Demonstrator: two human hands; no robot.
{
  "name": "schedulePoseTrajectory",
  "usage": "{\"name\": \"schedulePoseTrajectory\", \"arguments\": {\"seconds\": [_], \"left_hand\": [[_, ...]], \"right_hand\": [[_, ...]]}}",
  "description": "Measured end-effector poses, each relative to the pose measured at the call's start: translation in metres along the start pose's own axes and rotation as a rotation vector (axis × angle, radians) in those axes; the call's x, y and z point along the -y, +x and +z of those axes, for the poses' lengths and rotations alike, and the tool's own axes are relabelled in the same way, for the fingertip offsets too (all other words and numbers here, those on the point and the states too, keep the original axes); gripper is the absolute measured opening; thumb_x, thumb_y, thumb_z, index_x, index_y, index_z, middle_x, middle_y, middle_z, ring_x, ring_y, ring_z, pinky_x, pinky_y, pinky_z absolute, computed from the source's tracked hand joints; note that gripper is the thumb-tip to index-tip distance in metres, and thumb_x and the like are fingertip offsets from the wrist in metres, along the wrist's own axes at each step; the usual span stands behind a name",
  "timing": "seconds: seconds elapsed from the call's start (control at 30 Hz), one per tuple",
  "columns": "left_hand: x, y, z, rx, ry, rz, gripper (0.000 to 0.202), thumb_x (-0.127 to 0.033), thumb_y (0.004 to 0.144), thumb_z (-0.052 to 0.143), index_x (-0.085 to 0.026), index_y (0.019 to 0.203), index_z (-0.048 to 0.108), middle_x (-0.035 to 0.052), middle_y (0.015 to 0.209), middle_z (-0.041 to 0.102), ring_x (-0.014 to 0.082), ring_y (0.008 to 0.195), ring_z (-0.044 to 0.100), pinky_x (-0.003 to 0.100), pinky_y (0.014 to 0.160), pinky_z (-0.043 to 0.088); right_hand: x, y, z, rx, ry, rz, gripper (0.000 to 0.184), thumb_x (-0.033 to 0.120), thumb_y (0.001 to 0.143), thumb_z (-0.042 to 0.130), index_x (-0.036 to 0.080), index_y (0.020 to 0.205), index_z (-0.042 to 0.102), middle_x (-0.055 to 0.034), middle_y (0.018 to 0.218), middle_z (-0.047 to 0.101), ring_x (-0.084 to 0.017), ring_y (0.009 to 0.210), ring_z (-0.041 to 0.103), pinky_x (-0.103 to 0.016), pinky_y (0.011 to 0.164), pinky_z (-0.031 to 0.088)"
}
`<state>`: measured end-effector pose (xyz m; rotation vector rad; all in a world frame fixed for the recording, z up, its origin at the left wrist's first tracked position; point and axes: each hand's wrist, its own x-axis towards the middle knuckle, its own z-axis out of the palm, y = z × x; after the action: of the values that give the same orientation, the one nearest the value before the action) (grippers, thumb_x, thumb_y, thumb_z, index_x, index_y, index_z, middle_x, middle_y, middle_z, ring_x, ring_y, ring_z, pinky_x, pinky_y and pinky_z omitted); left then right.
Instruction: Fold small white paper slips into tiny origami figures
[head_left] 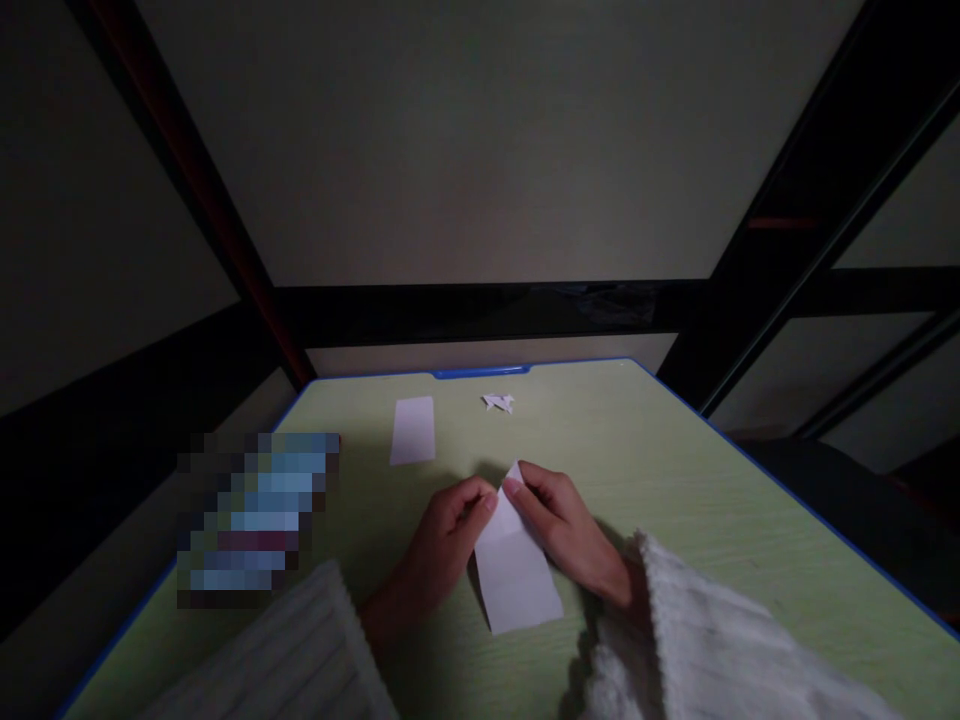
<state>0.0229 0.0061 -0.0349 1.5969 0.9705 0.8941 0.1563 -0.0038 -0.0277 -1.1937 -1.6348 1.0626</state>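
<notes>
A white sheet of paper (517, 575) slants up from near the table's front, its far end folded to a point. My left hand (454, 520) pinches its far left edge between thumb and fingers. On the other side, my right hand (551, 510) grips the paper close to the pointed tip, thumb on top. The fingers beneath the paper are partly hidden. Beyond my hands lie a small folded paper figure (498, 403) and, to its left, a flat white rectangle of paper (413, 430).
The pale green table (720, 530) has a blue rim with a raised blue handle (482, 372) at the far side. A pixelated rectangular object (262, 515) lies along the left. A dark-framed panel wall (487, 150) stands behind the table.
</notes>
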Motion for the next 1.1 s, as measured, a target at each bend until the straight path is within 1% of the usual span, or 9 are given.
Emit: {"name": "schedulePoseTrajectory", "arguments": {"seconds": [0.13,0.37,0.47,0.57,0.7,0.83,0.9,1.0,1.1], "left_hand": [[0.001,0.0,-0.001,0.022,0.009,0.0,0.023,-0.027,0.074,0.04,-0.016,0.054,0.037,-0.0059,0.052,0.031,0.0076,0.05,0.031,0.019,0.045,0.025],[-0.001,0.0,0.0,0.025,-0.018,-0.061,0.021,-0.025,0.073,0.04,-0.017,0.054,0.04,-0.0062,0.047,0.036,0.0076,0.045,0.039,0.018,0.043,0.032],[0.001,0.001,-0.002,-0.004,-0.037,-0.06,0.019,-0.021,0.07,0.04,-0.016,0.052,0.041,-0.0055,0.045,0.04,0.0069,0.042,0.039,0.017,0.041,0.032],[0.005,0.004,-0.006,-0.086,-0.102,-0.059,0.015,-0.021,0.069,0.041,-0.015,0.056,0.045,-0.0043,0.048,0.043,0.0069,0.042,0.039,0.016,0.038,0.033],[0.005,0.007,-0.006,-0.107,-0.154,-0.07,0.016,-0.028,0.07,0.043,-0.014,0.069,0.051,-0.0011,0.059,0.05,0.0102,0.053,0.048,0.018,0.042,0.038],[0.004,0.007,-0.002,-0.049,-0.06,-0.076,0.017,-0.026,0.066,0.049,-0.013,0.055,0.051,-0.0039,0.049,0.046,0.0083,0.047,0.044,0.018,0.044,0.036],[0.005,0.007,-0.003,-0.109,-0.041,-0.083,0.019,-0.026,0.066,0.049,-0.013,0.052,0.05,-0.0047,0.046,0.043,0.0076,0.045,0.041,0.017,0.043,0.033],[0.007,0.009,-0.009,-0.27,-0.018,-0.079,0.018,-0.026,0.065,0.049,-0.013,0.054,0.051,-0.005,0.047,0.044,0.0073,0.045,0.038,0.017,0.042,0.029],[0.008,0.01,-0.015,-0.34,0.065,-0.043,0.017,-0.024,0.065,0.049,-0.013,0.052,0.051,-0.0049,0.048,0.044,0.008,0.047,0.039,0.018,0.043,0.029]], "right_hand": [[0.001,0.0,0.0,-0.035,0.027,0.019,0.03,0.033,0.078,0.04,0.017,0.052,0.034,0.0053,0.05,0.031,-0.007,0.046,0.029,-0.019,0.042,0.023],[-0.006,0.004,-0.004,-0.246,0.174,0.025,0.029,0.034,0.075,0.044,0.016,0.053,0.037,0.0059,0.049,0.032,-0.006,0.044,0.029,-0.018,0.039,0.022],[-0.01,0.008,-0.011,-0.374,0.251,0.011,0.028,0.034,0.074,0.045,0.017,0.054,0.037,0.0065,0.048,0.031,-0.005,0.043,0.028,-0.017,0.038,0.022],[-0.012,0.01,-0.016,-0.53,0.273,-0.014,0.029,0.034,0.074,0.046,0.017,0.053,0.035,0.0072,0.047,0.029,-0.005,0.041,0.026,-0.017,0.037,0.02],[-0.008,0.006,-0.012,-0.371,0.223,-0.033,0.028,0.035,0.074,0.046,0.016,0.055,0.039,0.0062,0.049,0.033,-0.005,0.043,0.029,-0.017,0.038,0.023],[-0.007,0.004,-0.005,-0.23,0.227,-0.017,0.024,0.034,0.074,0.046,0.015,0.058,0.044,0.0057,0.05,0.036,-0.006,0.044,0.033,-0.017,0.039,0.026],[-0.007,0.006,-0.005,-0.221,0.239,-0.025,0.02,0.031,0.071,0.05,0.015,0.06,0.047,0.0052,0.051,0.04,-0.006,0.046,0.036,-0.018,0.041,0.028],[-0.008,0.01,-0.008,-0.205,0.199,-0.011,0.013,0.024,0.066,0.054,0.014,0.061,0.05,0.0037,0.054,0.045,-0.007,0.049,0.039,-0.019,0.046,0.031],[-0.008,0.011,-0.011,-0.087,0.076,0.044,0.012,0.021,0.065,0.054,0.012,0.058,0.052,0.0024,0.053,0.046,-0.008,0.05,0.04,-0.02,0.047,0.031]]}}
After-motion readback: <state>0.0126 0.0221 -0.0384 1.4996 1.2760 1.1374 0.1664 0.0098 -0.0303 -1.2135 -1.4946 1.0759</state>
